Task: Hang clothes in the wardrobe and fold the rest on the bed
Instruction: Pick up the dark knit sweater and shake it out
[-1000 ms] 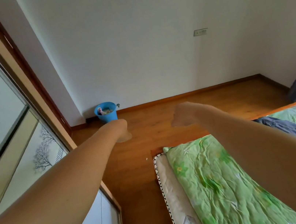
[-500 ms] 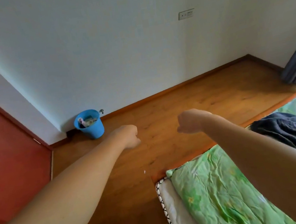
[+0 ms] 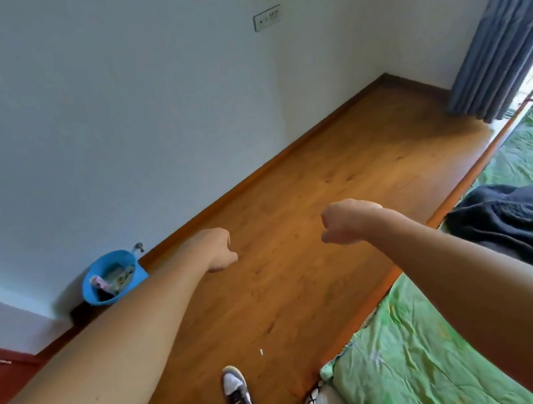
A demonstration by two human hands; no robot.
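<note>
Plainly, you have work left: a dark heap of clothes [image 3: 517, 226] lies crumpled rather than folded on the green quilt [image 3: 422, 372], right against the long edge of the bed [image 3: 469, 179] that borders the wooden floor [image 3: 292, 198]. The wardrobe is out of sight, so you cannot tell what already hangs there. Judging by the bed alone, at least this heap still needs sorting, and no folded stack shows on the part of the quilt in view. Both your arms reach out over the floor, well apart from the heap. Your left hand [image 3: 220, 248] is curled into a loose fist and holds nothing, and your right hand [image 3: 344, 224] is the same: fingers tucked under, wrist bent down, touching nothing. The right hand is the nearer of the two to the clothes, though it hangs short of the bed's edge. A blue bucket [image 3: 112, 276] sits against the wall beyond your left hand, and one shoe [image 3: 239, 399] shows on the floor beside the bed's near corner.
</note>
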